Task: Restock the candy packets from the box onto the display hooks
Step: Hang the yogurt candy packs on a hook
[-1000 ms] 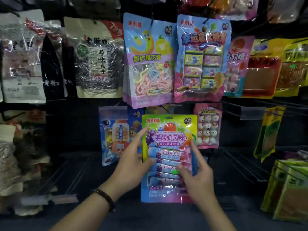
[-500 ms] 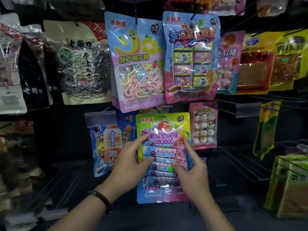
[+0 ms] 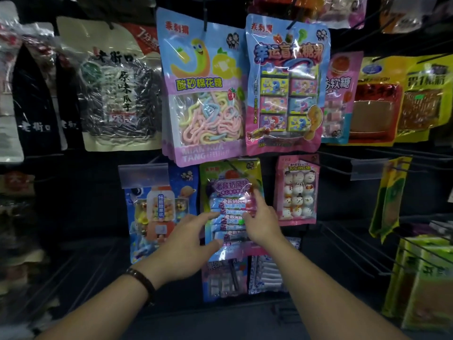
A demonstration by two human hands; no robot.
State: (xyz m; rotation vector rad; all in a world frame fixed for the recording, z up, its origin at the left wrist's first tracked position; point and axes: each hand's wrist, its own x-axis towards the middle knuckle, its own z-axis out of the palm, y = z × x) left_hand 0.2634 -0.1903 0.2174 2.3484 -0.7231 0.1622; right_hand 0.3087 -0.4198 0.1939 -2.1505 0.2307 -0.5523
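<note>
The candy packet (image 3: 228,192), green on top with blue and pink sticks inside, hangs in the middle row of the display. Its top is tucked under the noodle-candy bag (image 3: 203,94). My left hand (image 3: 188,239) lies against the packet's lower left edge, fingers spread and thumb on its front. Over on the packet's right side rests my right hand (image 3: 262,222), index finger stretched upward. Neither hand closes around the packet. The box is not in view.
Beside the packet hang a blue toy-machine packet (image 3: 157,212) and a pink snowman packet (image 3: 296,192). More packets (image 3: 225,278) hang below. Bare wire hooks (image 3: 348,244) stick out at the right, near green bags (image 3: 424,285). Seed bags (image 3: 117,89) hang at the upper left.
The packet has gone from held out in front, gripped at both sides, to hanging back against the display. Both hands have loosened their grip and now only touch it.
</note>
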